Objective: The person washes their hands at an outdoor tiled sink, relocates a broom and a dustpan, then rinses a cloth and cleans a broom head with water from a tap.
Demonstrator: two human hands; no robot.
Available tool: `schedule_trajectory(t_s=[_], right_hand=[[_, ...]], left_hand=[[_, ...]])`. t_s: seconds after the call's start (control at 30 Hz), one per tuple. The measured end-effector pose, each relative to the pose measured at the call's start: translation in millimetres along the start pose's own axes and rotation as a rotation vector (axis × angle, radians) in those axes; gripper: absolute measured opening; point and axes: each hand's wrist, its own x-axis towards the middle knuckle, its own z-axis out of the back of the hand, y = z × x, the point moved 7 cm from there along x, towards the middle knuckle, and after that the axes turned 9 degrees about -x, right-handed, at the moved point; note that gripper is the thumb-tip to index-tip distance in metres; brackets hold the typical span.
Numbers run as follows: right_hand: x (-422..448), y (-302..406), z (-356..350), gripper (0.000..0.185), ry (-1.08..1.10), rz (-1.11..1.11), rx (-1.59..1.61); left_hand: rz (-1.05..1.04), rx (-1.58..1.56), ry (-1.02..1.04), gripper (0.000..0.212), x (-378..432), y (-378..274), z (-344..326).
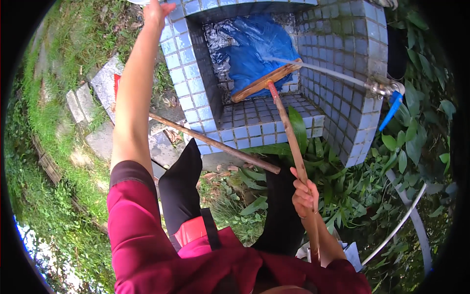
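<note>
My right hand [305, 196] grips the wooden handle of a T-shaped mop [290, 132]. The mop's wooden crossbar [257, 83] rests over a wet blue cloth [253, 47] inside a blue-tiled sink [196, 84]. Whether the cloth is fixed to the crossbar cannot be told. Water streams onto it from a metal tap [382, 89] with a blue lever [391, 110]. My left hand [156, 14] reaches past the sink's upper left corner, partly cut off by the picture's edge. Beside it shows the rim of a white object [137, 1]; I cannot tell whether the hand holds it.
A second wooden pole [220, 145] slants across the sink's near left corner. Stone slabs [101, 141] and a red item [116, 85] lie left of the sink. Leafy plants [407, 136], a white pipe [394, 228] and a grey pipe [415, 224] are at the right.
</note>
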Motion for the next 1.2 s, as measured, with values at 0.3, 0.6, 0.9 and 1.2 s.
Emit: schedule_trajectory(t_s=[0.3,0.6,0.9,1.2], right_hand=[[8.8,-9.9,0.8,0.051,0.054,-0.011,-0.127],[-0.1,-1.7,2.9,0.045,0.101,-0.063,-0.098],[4.6,-3.5,14.7,0.038,0.097,-0.092,-0.172],[12.4,8.9,-6.0,0.041,-0.236,-0.132,-1.508]], left_hand=[[-0.074,-0.038,-0.062,0.040,43.6,4.6,16.0],[0.026,0.156,-0.225,0.051,3.8,-6.7,-4.0],[-0.107,-0.133,-0.202,0.040,9.7,-6.1,-7.4],[-0.254,-0.194,-0.318,0.038,-27.7,-60.8,11.2]])
